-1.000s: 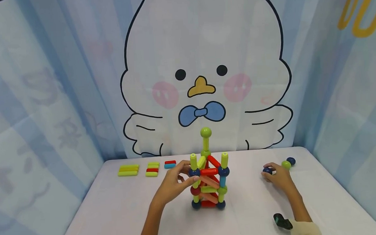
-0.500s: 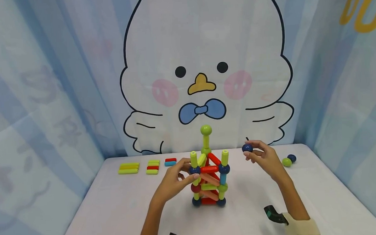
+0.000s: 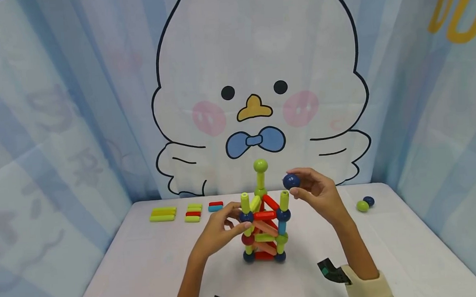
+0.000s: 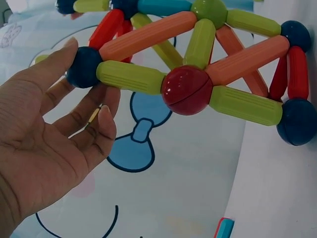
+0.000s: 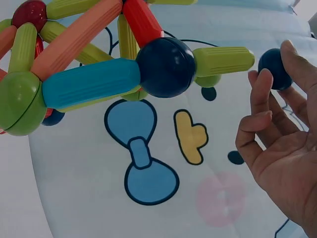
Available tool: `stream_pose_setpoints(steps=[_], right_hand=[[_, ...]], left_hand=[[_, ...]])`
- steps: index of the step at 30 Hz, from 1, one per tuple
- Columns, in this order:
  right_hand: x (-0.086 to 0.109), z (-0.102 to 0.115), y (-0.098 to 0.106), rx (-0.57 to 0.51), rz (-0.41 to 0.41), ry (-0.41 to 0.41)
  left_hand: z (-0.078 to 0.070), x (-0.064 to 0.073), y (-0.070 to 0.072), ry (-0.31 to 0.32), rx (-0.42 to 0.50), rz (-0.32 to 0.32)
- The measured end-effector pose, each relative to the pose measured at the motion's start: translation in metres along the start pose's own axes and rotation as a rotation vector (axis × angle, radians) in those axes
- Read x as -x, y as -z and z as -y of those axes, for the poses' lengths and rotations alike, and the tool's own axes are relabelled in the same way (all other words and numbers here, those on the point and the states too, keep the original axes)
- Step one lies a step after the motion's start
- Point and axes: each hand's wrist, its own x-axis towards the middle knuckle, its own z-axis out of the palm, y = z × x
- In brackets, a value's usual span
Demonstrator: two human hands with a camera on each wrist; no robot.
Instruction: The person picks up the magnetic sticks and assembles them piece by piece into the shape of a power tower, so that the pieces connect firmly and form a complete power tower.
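Note:
A tower of coloured rods and balls (image 3: 264, 238) stands upright at the middle of the table, topped at the back by a green ball (image 3: 260, 165). My left hand (image 3: 220, 232) pinches the dark blue ball (image 4: 83, 67) at its upper left corner between thumb and fingers. In my right hand (image 3: 319, 196), thumb and fingertips hold a loose dark blue ball (image 3: 291, 181). That ball is just above and right of the upright green rod (image 3: 284, 200) on the tower's right corner. The right wrist view shows it close to the free end of this rod (image 5: 225, 60).
Yellow and green rods (image 3: 162, 215) lie at the table's back left, beside a short green and red group (image 3: 193, 213) and a red-blue pair (image 3: 215, 206). A green ball (image 3: 362, 206) and a blue ball (image 3: 368, 201) lie at the right. A printed curtain (image 3: 257, 53) hangs behind.
My right hand has picked up the dark blue ball from the table's right side and carried it left and up to the tower. The left hand has stayed at its corner.

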Motion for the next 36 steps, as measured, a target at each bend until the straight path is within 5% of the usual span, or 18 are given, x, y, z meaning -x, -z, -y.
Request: stream_pose_setpoints(steps=[10, 16, 20, 27, 31, 36], right_hand=[[0.002, -0.005, -0.005, 0.024, 0.068, 0.010], [0.010, -0.025, 0.008, -0.010, -0.042, -0.024], [0.020, -0.056, 0.029, 0.070, -0.248, -0.163], [0.048, -0.123, 0.077, 0.354, -0.602, -0.468], [0.071, -0.149, 0.097, 0.583, -0.609, -0.617], [0.092, -0.165, 0.105, 0.663, -0.535, -0.681]], left_hand=[[0.000, 0.001, 0.003, 0.013, 0.020, 0.022], [-0.001, 0.004, 0.002, 0.020, 0.031, 0.022], [-0.002, 0.003, 0.005, -0.006, 0.030, 0.062], [-0.002, 0.004, 0.013, -0.126, 0.170, 0.263], [-0.004, 0.004, 0.009, -0.118, 0.166, 0.303], [-0.008, 0.006, 0.003, -0.117, 0.130, 0.327]])
